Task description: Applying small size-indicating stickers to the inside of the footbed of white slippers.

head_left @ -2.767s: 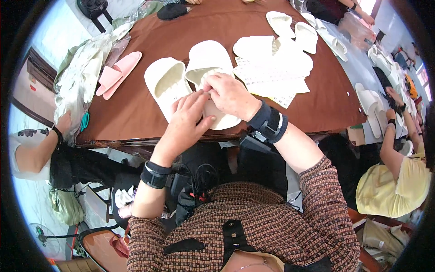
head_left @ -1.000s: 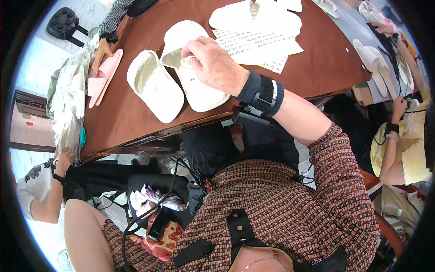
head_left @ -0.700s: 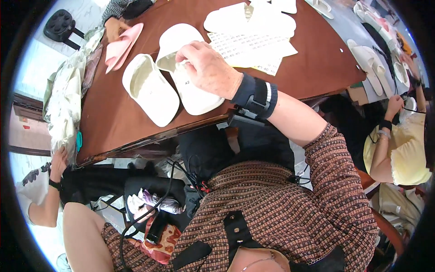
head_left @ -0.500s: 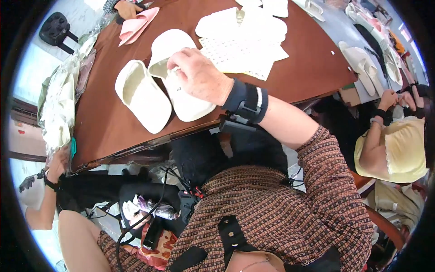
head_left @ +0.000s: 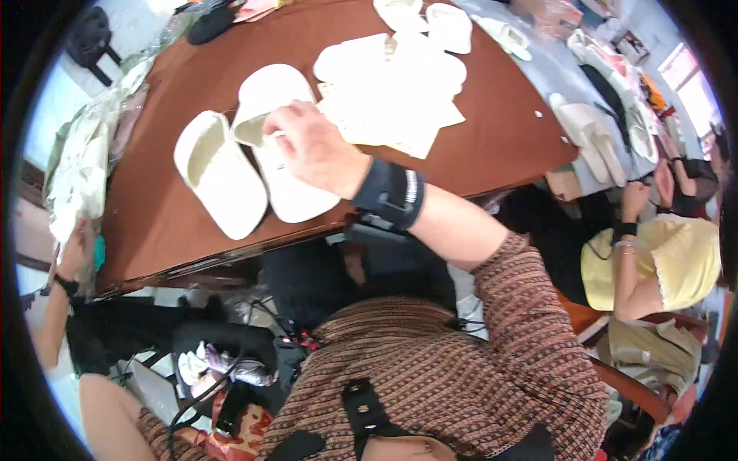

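A pair of white slip-on clogs lies on the brown table in front of me, toes pointing away. The left clog rests apart from my hands. Over the right clog is my right hand, its fingers curled into a pinch at the edge of the upper, above the insole. Whatever lies between the fingertips is too small or hidden to make out. A black band circles my right wrist. My left arm shows bare at the lower left, beyond its patterned sleeve; the left hand is out of the picture.
White sheets and more white footwear lie beyond my right hand. Clear plastic bags hang over the table's left edge, with a co-worker's hand there. Another person in yellow sits at right beside more white shoes.
The whole view has shifted, so the table and clogs sit further left and slightly lower. My right hand stays at the right clog. The co-worker's hand at the far left has left the picture.
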The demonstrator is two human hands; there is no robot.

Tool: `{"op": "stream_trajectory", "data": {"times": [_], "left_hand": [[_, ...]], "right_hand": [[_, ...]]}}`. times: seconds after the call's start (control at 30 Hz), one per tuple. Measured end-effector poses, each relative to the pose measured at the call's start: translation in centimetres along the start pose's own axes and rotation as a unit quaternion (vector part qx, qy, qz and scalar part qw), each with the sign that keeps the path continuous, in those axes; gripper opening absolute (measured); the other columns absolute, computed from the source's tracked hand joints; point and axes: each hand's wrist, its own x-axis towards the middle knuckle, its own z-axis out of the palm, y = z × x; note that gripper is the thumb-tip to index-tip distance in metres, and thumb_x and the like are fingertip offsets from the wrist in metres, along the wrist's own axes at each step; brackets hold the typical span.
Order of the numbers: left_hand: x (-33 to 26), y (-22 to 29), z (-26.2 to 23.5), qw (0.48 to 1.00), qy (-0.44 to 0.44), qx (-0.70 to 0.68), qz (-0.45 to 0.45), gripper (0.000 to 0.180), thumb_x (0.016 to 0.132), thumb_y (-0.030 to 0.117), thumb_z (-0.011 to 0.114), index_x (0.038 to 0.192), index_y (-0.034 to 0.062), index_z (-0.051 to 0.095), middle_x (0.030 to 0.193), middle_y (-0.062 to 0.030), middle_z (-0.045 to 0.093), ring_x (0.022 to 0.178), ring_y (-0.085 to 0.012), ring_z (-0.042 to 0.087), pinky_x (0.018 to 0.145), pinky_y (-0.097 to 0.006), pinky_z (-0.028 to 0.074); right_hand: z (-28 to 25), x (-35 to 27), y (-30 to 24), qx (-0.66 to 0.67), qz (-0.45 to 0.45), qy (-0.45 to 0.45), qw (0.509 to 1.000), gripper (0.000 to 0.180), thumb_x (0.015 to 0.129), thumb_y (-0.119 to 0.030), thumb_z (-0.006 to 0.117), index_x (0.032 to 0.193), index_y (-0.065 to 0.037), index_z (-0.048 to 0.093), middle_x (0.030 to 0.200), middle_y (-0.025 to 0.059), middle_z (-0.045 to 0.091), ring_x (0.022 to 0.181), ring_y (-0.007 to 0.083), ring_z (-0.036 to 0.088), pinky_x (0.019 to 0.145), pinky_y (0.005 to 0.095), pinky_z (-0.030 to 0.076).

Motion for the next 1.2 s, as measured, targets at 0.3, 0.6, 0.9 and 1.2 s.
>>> {"op": "stream_trajectory", "data": {"times": [0.3,0.6,0.9,1.2], "left_hand": [[2.5,18.0,9.6,0.97,0.183,-0.145,0.067,0.038,0.099,0.01,0.041,0.134,-0.003,0.043,0.106,-0.0124,0.064,0.082,-0.0177,0.062,0.076,-0.027,0.053],[-1.7,32.0,7.2,0.912,0.366,-0.171,0.066,0.034,0.1,0.016,0.041,0.124,-0.0063,0.046,0.104,-0.0167,0.064,0.084,-0.0205,0.062,0.079,-0.031,0.053],[-3.3,43.1,4.7,0.815,0.542,-0.168,0.118,0.036,0.101,0.023,0.041,0.113,-0.0097,0.05,0.101,-0.0209,0.064,0.086,-0.0233,0.063,0.083,-0.035,0.053],[-3.0,49.3,5.4,0.695,0.628,-0.33,0.116,0.039,0.102,0.025,0.04,0.102,-0.011,0.056,0.099,-0.0223,0.066,0.089,-0.0255,0.064,0.086,-0.038,0.053]], "right_hand": [[0.7,0.8,-1.0,0.006,-0.005,-0.001,1.0,0.015,0.083,0.001,0.056,0.097,-0.004,0.059,0.099,0.0175,0.06,0.102,0.0374,0.057,0.091,0.0472,0.047],[0.5,0.2,-1.1,-0.005,-0.022,-0.022,1.0,0.017,0.084,0.001,0.054,0.1,-0.003,0.059,0.1,0.0163,0.062,0.104,0.0366,0.057,0.092,0.0457,0.048],[0.1,0.5,-1.3,-0.015,-0.036,-0.011,0.999,0.016,0.087,0.0,0.053,0.101,-0.004,0.059,0.102,0.0163,0.061,0.101,0.0353,0.058,0.089,0.0441,0.049],[-2.7,1.5,-2.2,0.066,-0.007,-0.015,0.998,0.015,0.087,-0.006,0.053,0.099,-0.001,0.06,0.101,0.0183,0.062,0.098,0.037,0.059,0.087,0.0444,0.049]]}}
